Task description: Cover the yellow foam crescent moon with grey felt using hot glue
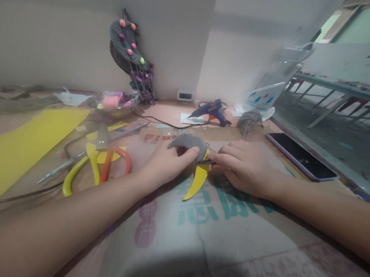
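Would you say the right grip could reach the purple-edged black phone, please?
Probably yes: nothing visible lies between the right grip and the phone, though that grip touches the yellow crescent partly wrapped in grey.

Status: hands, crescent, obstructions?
Left hand gripping crescent; right hand at its edge. Partly gray-wrapped, lower tip yellow. Yarn ball beyond right hand, not blocking.

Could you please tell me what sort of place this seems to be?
Probably a craft workbench: a hot glue gun, a ball of grey yarn and scissors lie around the yarn-wrapped yellow crescent.
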The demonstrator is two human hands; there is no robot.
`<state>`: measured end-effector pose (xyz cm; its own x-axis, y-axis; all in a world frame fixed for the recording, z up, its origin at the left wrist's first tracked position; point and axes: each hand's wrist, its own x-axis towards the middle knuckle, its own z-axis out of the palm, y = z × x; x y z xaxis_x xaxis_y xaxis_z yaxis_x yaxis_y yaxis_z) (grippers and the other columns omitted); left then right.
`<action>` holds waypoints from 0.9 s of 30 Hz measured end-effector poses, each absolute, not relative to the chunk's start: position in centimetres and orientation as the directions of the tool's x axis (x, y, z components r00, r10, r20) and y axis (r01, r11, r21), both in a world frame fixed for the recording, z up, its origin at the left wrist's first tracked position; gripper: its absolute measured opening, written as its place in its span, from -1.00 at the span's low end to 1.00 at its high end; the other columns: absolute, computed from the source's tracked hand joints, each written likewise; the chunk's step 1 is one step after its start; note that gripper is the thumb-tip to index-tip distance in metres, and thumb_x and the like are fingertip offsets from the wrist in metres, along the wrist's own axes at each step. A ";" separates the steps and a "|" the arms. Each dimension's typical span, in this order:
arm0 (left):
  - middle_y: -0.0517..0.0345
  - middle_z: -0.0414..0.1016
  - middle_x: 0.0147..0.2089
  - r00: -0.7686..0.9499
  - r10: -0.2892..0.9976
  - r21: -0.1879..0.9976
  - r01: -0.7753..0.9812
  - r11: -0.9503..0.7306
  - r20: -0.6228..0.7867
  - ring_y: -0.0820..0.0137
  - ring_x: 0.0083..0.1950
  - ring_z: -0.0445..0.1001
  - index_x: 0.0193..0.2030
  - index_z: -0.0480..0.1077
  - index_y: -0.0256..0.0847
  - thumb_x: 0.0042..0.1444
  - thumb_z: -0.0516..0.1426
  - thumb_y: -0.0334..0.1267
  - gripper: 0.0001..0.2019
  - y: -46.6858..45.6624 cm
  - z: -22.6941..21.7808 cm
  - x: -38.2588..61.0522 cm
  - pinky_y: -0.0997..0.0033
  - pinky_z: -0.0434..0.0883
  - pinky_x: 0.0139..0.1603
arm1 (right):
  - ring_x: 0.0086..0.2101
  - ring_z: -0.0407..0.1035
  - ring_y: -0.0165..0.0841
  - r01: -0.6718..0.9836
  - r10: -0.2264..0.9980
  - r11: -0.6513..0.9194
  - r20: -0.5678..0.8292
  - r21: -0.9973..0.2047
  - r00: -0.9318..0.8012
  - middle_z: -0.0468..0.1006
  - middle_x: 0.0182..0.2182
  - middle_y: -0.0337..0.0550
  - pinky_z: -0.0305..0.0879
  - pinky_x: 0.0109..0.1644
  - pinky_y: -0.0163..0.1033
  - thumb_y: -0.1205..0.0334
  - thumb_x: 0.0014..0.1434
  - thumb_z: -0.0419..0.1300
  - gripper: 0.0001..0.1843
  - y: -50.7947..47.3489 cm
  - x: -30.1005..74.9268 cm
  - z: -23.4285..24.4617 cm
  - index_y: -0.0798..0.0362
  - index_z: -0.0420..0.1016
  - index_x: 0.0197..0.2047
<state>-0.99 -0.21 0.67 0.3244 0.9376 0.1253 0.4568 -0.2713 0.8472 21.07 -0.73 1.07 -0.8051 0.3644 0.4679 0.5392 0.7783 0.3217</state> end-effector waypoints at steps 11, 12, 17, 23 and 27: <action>0.27 0.42 -0.59 0.279 0.950 0.881 0.403 -0.250 0.142 0.36 -0.47 0.41 -0.40 0.46 -0.17 0.14 0.06 -0.09 -0.74 -0.2 0.5 -0.9 0.44 0.33 -0.38 | -0.44 0.23 -0.33 0.540 0.390 0.822 0.515 0.179 -0.764 0.45 -0.44 -0.12 0.04 -0.40 -0.25 0.31 0.31 0.00 -0.80 -1.6 20.7 1.9 0.16 0.41 -0.09; 0.28 0.42 -0.59 0.284 0.950 0.886 0.399 -0.238 0.127 0.37 -0.48 0.40 -0.39 0.46 -0.17 0.15 0.05 -0.08 -0.73 -0.1 0.4 -0.9 0.44 0.32 -0.39 | -0.44 0.24 -0.32 0.542 0.389 0.823 0.526 0.171 -0.757 0.45 -0.43 -0.11 0.06 -0.39 -0.25 0.32 0.30 0.01 -0.80 -1.8 20.6 2.0 0.16 0.40 -0.10; 0.29 0.38 -0.63 0.274 0.957 0.906 0.371 -0.201 0.100 0.37 -0.56 0.34 -0.41 0.44 -0.17 0.15 0.04 -0.07 -0.72 -0.1 0.2 -0.7 0.44 0.27 -0.50 | -0.42 0.25 -0.34 0.549 0.397 0.828 0.572 0.114 -0.718 0.45 -0.41 -0.11 0.15 -0.36 -0.27 0.34 0.28 0.03 -0.82 -2.1 20.3 1.4 0.15 0.36 -0.08; 0.27 0.37 -0.62 0.281 0.954 0.912 0.357 -0.202 0.102 0.37 -0.56 0.34 -0.46 0.41 -0.17 0.12 0.04 -0.07 -0.72 -0.2 0.4 -0.6 0.44 0.27 -0.53 | -0.45 0.24 -0.38 0.533 0.404 0.844 0.587 0.056 -0.701 0.42 -0.42 -0.16 0.16 -0.39 -0.31 0.38 0.28 0.01 -0.84 -2.0 20.2 0.9 0.12 0.34 -0.09; 0.27 0.35 -0.64 0.273 0.957 0.907 0.373 -0.196 0.094 0.38 -0.56 0.33 -0.49 0.39 -0.18 0.12 0.03 -0.08 -0.71 -0.2 0.4 -0.5 0.45 0.25 -0.55 | -0.43 0.26 -0.36 0.514 0.412 0.857 0.545 0.041 -0.730 0.43 -0.39 -0.12 0.18 -0.37 -0.29 0.23 0.32 -0.02 -0.78 -2.3 20.5 1.2 0.12 0.34 -0.04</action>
<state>-0.54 -0.15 0.38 0.2733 0.9573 0.0941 0.3729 -0.1956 0.9070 20.51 -2.31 1.15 -0.7303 0.4120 0.5449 0.5141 0.8567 0.0412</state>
